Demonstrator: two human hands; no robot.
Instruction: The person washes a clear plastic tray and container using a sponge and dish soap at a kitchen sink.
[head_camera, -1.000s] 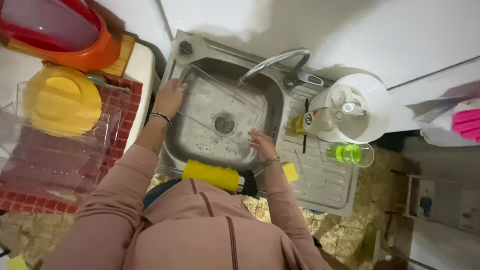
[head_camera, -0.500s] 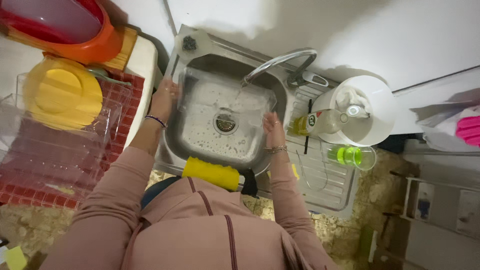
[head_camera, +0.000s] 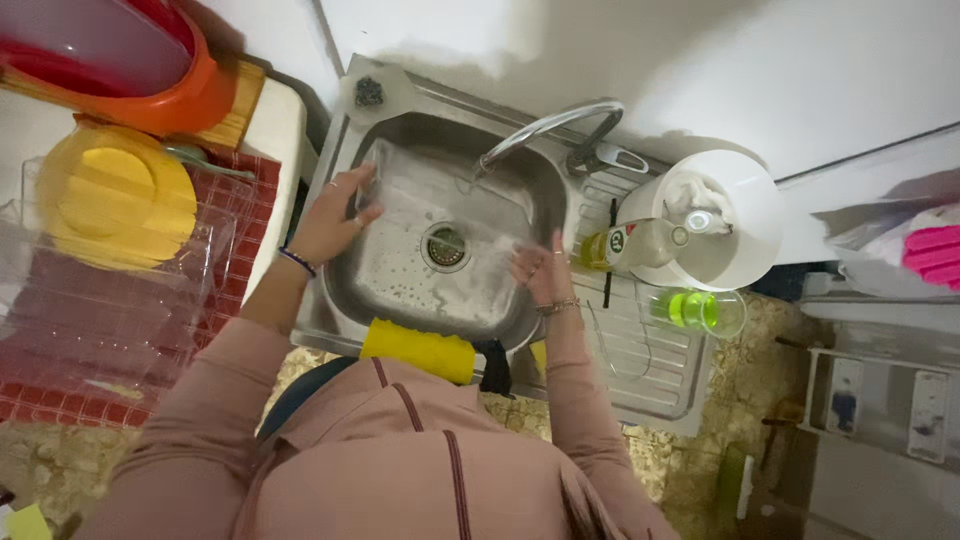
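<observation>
A stainless steel sink basin (head_camera: 400, 290), wet and soapy, fills the centre. Inside it, a clear flat glass tray (head_camera: 455, 200) stands tilted under the curved metal tap (head_camera: 545, 125). The left hand (head_camera: 335, 215) grasps the tray's left edge; the right hand (head_camera: 540, 272) rests open-fingered against its right side. A yellow dish-soap bottle (head_camera: 625, 245) lies just beside the basin.
</observation>
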